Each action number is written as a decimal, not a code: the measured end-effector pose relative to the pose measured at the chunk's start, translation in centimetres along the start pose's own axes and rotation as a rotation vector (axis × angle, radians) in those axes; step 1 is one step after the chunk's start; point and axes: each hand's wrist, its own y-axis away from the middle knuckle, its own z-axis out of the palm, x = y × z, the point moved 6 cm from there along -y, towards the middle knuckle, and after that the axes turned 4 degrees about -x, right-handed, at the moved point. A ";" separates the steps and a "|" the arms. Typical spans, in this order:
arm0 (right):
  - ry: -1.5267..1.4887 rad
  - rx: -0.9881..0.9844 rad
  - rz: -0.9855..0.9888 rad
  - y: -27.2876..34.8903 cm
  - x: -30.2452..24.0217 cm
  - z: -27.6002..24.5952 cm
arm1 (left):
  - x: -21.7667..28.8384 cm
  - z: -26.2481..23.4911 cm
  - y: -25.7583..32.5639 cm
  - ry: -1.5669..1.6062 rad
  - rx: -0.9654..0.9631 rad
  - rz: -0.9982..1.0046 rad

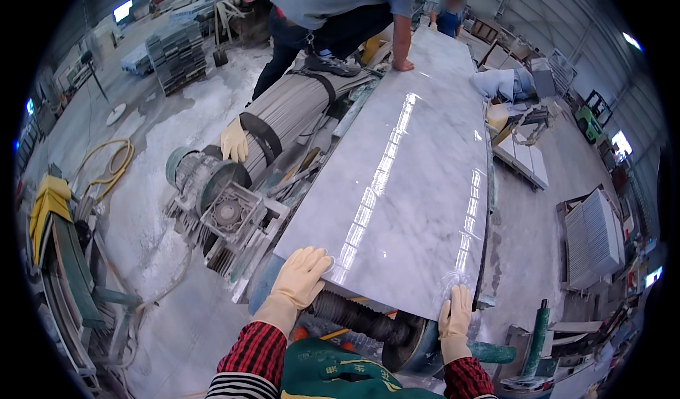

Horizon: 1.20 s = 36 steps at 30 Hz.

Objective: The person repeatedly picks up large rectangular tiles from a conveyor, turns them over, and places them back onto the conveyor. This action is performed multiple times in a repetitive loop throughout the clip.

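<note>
A long, polished pale grey marble slab [418,158] stretches away from me with ceiling lights mirrored on it. My left hand [300,280], in a cream rubber glove, rests on its near left corner, fingers lying flat on top. At the near right corner, my right hand [455,322] wears a matching glove and touches the slab with fingers stretched out. What the thumbs do under the edge is hidden. Beneath the near end shows a roller with a dark ribbed cover [361,317]. A co-worker [340,2] crouches beyond on the left, one bare hand [404,65] on the slab's edge.
A motor with a gearbox [227,211] and a slatted roll [294,109] lie left of the slab, a loose glove [234,140] on them. Another person [449,20] stands at the far end. Stacked slabs [595,236] and a green post [537,339] are right.
</note>
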 end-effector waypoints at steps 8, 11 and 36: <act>-0.056 -0.058 0.056 -0.2 -0.5 -1.2 | 0.4 0.8 0.1 -0.075 -0.058 -0.043; -0.023 -0.062 0.047 0.1 -0.5 -1.1 | 0.1 1.5 0.4 -0.092 -0.075 -0.049; 0.014 -0.008 0.047 1.5 -0.3 -1.2 | 0.3 2.1 1.6 -0.129 -0.066 -0.019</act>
